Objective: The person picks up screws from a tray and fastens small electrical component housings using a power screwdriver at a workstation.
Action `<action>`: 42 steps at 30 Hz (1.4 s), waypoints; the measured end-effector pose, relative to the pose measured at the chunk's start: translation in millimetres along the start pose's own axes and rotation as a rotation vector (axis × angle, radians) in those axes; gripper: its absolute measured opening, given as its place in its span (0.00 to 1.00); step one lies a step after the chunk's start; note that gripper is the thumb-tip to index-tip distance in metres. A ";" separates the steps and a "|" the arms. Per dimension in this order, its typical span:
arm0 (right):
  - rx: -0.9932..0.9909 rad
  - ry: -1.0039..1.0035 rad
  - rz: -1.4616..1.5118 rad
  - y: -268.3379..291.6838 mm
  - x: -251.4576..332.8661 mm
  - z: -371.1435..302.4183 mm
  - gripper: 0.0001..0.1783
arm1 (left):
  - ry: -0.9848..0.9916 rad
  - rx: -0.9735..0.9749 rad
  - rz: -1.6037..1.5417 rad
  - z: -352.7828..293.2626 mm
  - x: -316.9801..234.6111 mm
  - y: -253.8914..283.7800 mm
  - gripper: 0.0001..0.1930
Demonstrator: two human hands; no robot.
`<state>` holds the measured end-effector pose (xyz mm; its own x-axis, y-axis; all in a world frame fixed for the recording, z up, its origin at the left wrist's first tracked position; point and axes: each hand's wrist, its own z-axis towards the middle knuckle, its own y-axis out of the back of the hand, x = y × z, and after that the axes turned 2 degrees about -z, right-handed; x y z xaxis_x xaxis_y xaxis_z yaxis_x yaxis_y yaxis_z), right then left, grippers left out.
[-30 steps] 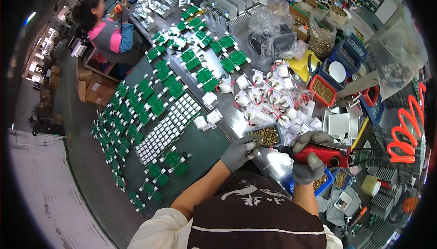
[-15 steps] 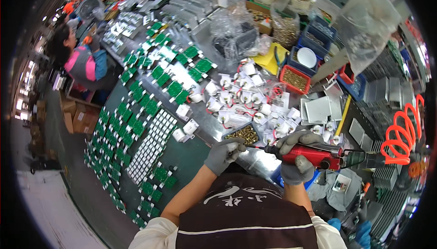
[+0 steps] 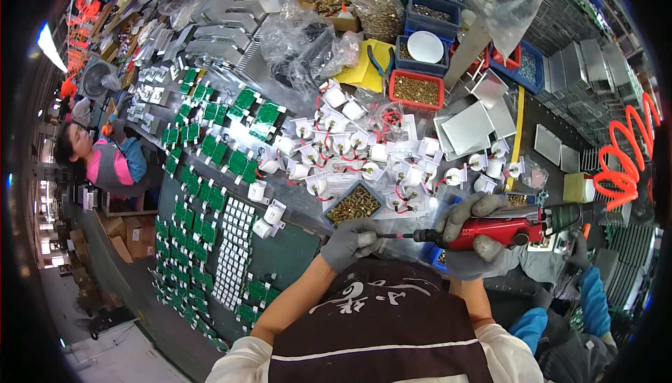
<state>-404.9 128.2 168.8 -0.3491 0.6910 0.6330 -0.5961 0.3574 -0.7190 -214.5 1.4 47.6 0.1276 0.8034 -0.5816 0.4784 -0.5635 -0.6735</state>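
The right hand (image 3: pixel 470 237), in a grey glove, has its grip clenched around a red electric screwdriver (image 3: pixel 490 232) held nearly level in front of the person's chest, its thin bit pointing toward the left hand (image 3: pixel 350 241). That left hand, also grey-gloved, has its fingers pinched together at the tip of the bit; whatever small part sits between them is too small to make out. Both hands hover just below a small tray of brass screws (image 3: pixel 355 204) that rests on the desk (image 3: pixel 294 250).

An orange coiled hose (image 3: pixel 626 166) hangs at the right edge of the view, beyond the rear end of the screwdriver.

Above the tray lies a heap of white round parts with red wires (image 3: pixel 350 148) — dozens of them, touching and overlapping. To the left, green circuit boards (image 3: pixel 210 173) lie in slanted rows, with a block of small white pieces (image 3: pixel 234 243) set among them. Farther up stand a red bin of screws (image 3: pixel 416 90), a blue bin holding a white dish (image 3: pixel 425 47) and a crumpled clear plastic bag (image 3: pixel 301 40). Flat grey metal plates (image 3: pixel 467 127) lie right of the wired parts.

At the far left another person in a pink and blue top (image 3: pixel 108 166) sits at the desk's end.
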 end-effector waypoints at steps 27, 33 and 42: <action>0.019 -0.025 -0.042 19.1 -2.2 16.5 0.23 | 0.160 0.202 0.329 2.8 -36.5 -22.6 0.10; 0.243 -0.217 0.202 27.5 -17.2 30.3 0.24 | -0.008 0.202 0.587 -1.3 -11.6 1.9 0.12; -0.142 -0.377 -0.077 -18.6 -75.0 22.1 0.24 | -0.096 -0.053 -0.401 -75.9 59.3 17.3 0.11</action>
<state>-383.6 55.9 141.0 -0.5640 0.3897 0.7281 -0.5339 0.5006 -0.6815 -132.8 53.9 36.0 -0.1579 0.9343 -0.3196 0.5184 -0.1970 -0.8321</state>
